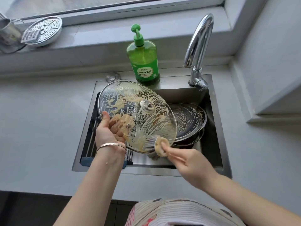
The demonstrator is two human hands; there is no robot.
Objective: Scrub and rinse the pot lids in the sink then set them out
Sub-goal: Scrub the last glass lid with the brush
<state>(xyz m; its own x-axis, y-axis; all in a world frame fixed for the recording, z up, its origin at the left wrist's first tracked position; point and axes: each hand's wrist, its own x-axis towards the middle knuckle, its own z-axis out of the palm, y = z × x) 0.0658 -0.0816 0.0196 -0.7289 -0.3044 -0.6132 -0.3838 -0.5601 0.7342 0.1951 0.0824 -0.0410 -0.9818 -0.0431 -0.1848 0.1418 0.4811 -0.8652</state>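
My left hand (109,132) grips the soapy glass lid (146,115), tilted above the sink (216,128); my right hand (193,165), fingers (175,156) pinching a scrubber (160,146), meets the lid's near lower rim.

Green soap bottle (143,59) stands near faucet (199,46); steamer plate (44,31) leans on windowsill (97,35).

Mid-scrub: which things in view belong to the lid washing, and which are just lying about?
In use: glass lid gripped by left hand; scrubber held by right hand; soapy lids waiting in the sink; dish soap bottle; faucet.
Lying about: steamer plate, grater, metal cup, all on the windowsill.
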